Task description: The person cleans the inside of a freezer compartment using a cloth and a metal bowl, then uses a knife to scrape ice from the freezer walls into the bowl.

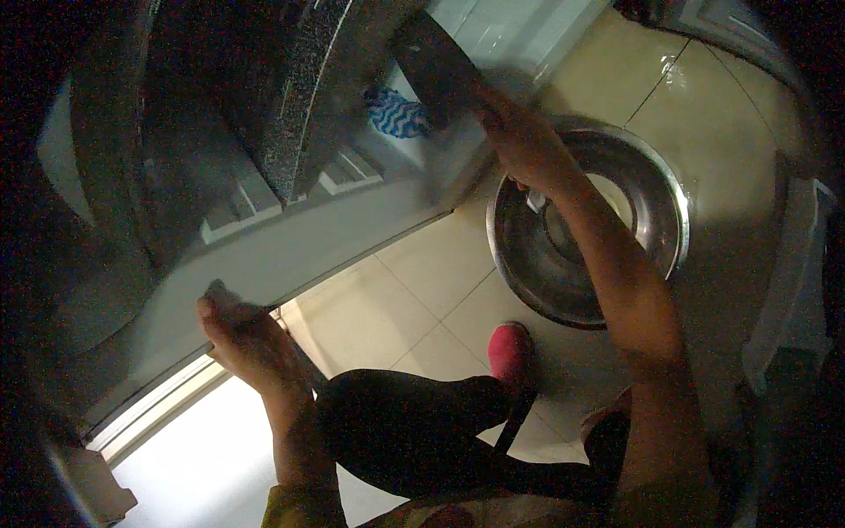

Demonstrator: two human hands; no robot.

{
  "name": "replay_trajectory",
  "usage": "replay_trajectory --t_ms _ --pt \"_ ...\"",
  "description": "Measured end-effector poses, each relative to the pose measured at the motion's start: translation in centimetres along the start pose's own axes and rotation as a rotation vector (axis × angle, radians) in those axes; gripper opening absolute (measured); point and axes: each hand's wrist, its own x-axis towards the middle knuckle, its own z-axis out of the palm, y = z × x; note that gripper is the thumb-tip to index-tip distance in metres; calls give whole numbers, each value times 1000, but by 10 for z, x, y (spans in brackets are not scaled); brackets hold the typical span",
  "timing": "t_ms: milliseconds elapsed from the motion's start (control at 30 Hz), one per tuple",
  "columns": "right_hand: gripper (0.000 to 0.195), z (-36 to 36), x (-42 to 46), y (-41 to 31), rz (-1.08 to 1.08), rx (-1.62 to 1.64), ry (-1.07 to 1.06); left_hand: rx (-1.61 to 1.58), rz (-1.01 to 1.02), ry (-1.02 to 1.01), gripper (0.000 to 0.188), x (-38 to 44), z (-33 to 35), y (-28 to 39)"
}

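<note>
My left hand (247, 340) is at the edge of a pale panel (297, 254), its thumb side raised; what its curled fingers hold or touch is too dark to tell. At the upper right, my right hand (525, 148) reaches over a round metal basin (518, 290) on the floor, beside a dark flat part (442, 63). Its fingers are curled, and their grip cannot be made out. A small pale piece (536, 200) shows just below them. Left of this hand, a blue and white wavy-patterned cloth (398, 113) lies on the pale surface.
Light floor tiles (403, 310) surround the basin. A pink shoe (509, 350) stands below it, near my dark-clothed legs (409, 429). Dark, glossy panels (304, 99) rise at the upper left. A very bright white surface (198, 442) lies at the lower left.
</note>
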Motion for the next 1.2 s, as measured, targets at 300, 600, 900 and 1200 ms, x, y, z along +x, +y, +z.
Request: replay_trajectory --t_ms 300,600,900,1200 --pt "35 -44 -18 -56 409 183 -318 -97 -72 74 30 -7 -14 3" --pt "35 -6 -3 -56 460 215 -352 380 98 -32 23 -10 -22 -5" --pt "36 -1 12 -49 532 368 -367 26 57 -47 28 -11 -12 -4" --pt "37 -33 -18 -70 402 247 -263 103 12 37 25 -15 -15 8"
